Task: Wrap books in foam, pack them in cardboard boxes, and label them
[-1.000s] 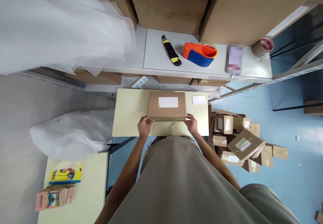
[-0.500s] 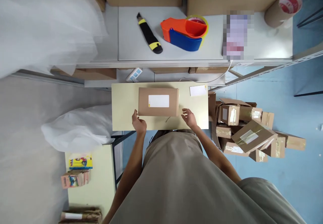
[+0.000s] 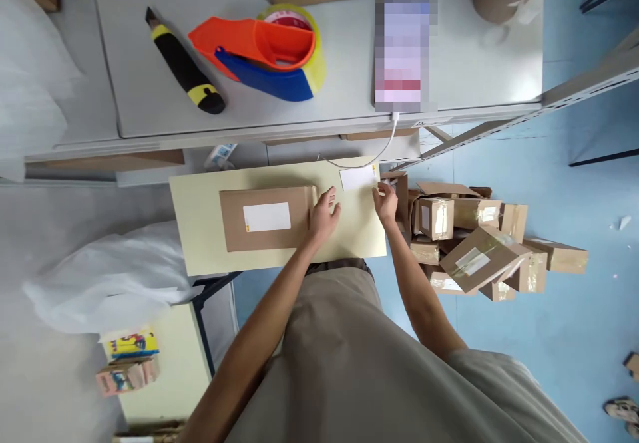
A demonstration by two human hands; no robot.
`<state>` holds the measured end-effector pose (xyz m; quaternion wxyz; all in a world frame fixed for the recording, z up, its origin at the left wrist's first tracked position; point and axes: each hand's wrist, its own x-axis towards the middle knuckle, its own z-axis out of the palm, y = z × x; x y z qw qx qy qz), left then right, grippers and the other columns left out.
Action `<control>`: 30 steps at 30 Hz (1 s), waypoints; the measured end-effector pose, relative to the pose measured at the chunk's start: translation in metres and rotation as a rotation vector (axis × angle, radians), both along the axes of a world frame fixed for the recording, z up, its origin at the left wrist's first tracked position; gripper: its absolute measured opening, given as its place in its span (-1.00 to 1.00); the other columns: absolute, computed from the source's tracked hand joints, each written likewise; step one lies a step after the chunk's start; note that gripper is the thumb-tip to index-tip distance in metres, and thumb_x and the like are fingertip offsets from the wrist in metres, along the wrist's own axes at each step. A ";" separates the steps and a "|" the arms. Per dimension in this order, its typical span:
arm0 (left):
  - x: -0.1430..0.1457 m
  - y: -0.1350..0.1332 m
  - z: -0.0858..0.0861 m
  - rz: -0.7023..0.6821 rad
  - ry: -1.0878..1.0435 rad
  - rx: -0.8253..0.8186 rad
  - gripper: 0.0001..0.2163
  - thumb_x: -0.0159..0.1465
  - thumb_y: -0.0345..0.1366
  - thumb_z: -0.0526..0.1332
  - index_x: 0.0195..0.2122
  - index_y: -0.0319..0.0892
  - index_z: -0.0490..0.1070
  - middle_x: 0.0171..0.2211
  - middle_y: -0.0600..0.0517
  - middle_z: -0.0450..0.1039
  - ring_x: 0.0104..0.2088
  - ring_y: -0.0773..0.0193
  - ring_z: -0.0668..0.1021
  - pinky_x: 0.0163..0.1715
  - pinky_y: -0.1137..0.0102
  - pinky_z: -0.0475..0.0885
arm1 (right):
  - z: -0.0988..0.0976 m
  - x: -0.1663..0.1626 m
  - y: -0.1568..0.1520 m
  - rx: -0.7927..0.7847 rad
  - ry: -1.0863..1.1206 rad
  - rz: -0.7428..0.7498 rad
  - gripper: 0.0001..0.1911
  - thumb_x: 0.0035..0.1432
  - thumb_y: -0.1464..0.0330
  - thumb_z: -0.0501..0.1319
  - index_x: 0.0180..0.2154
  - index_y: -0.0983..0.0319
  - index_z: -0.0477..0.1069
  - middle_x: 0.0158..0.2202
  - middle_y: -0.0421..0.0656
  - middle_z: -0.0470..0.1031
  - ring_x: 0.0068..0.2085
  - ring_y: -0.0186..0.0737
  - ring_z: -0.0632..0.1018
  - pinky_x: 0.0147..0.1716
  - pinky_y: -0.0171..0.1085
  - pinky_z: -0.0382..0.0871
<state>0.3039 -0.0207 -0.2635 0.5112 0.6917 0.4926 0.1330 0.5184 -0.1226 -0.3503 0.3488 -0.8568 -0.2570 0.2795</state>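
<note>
A closed brown cardboard box [image 3: 234,220] with a white label [image 3: 266,217] on top lies on the pale yellow tabletop [image 3: 200,230]. My left hand [image 3: 324,217] is at the box's right end, fingers apart and holding nothing; whether it touches the box is unclear. Near the table's right edge, a white paper slip [image 3: 357,177] with a small yellow mark lies flat. Beside the slip's right end is my right hand [image 3: 386,203], its fingers bent but apart, close to the lower right corner.
On the grey shelf [image 3: 344,97] ahead lie a utility knife [image 3: 184,67], an orange and blue tape dispenser [image 3: 259,47] and a blurred-out phone [image 3: 403,54] with a white cable [image 3: 384,153]. Taped boxes [image 3: 484,257] are piled to the right. White plastic sheeting [image 3: 114,270] hangs left.
My left hand has moved from the box's left corner across to its right end. My right hand has gone forward and right to the paper slip. The view has shifted right.
</note>
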 end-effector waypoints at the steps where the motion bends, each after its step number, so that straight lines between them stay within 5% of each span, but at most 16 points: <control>1: 0.012 0.003 -0.013 0.027 0.027 -0.092 -0.45 0.43 -0.36 0.27 0.45 -0.07 0.41 0.40 -0.23 0.52 0.28 -0.02 0.66 0.32 0.06 0.59 | -0.003 0.003 0.005 -0.019 0.002 0.002 -0.62 0.43 0.21 0.22 0.11 0.31 0.59 0.11 0.19 0.64 0.00 0.04 0.71 0.09 -0.03 0.63; 5: 0.042 0.021 -0.054 0.087 0.160 -0.302 -0.26 0.29 -0.42 0.38 0.52 -0.15 0.33 0.46 -0.33 0.43 0.35 -0.12 0.61 0.35 0.04 0.53 | -0.014 0.003 0.020 -0.097 -0.002 -0.008 -0.61 0.42 0.22 0.25 0.12 0.31 0.60 0.13 0.17 0.59 -0.04 0.00 0.70 0.15 -0.03 0.61; 10: 0.049 0.024 -0.074 0.192 0.131 -0.375 -0.15 0.12 -0.53 0.36 0.49 -0.08 0.35 0.43 -0.24 0.48 0.32 -0.05 0.61 0.32 0.09 0.52 | -0.016 -0.003 0.022 -0.103 0.056 -0.048 -0.56 0.44 0.17 0.22 0.20 0.23 0.56 0.24 0.19 0.50 -0.02 0.06 0.72 0.23 0.07 0.60; 20: 0.053 0.016 -0.074 0.315 0.024 -0.394 -0.34 0.19 -0.49 0.38 0.36 -0.08 0.47 0.28 -0.21 0.61 0.22 0.03 0.66 0.25 0.16 0.54 | -0.006 -0.007 0.026 -0.103 0.041 -0.110 -0.69 0.54 0.14 0.16 0.02 0.22 0.52 0.14 0.10 0.58 -0.05 -0.06 0.72 0.06 -0.12 0.62; 30: 0.067 0.029 -0.066 0.535 -0.156 -0.573 -0.59 0.23 -0.41 0.48 0.11 -0.17 0.56 -0.05 -0.10 0.69 0.02 0.19 0.72 0.16 0.20 0.65 | 0.002 -0.004 0.029 -0.048 0.028 -0.060 -0.56 0.61 0.07 0.04 -0.02 0.21 0.56 0.04 0.13 0.66 -0.03 0.05 0.73 0.12 -0.03 0.61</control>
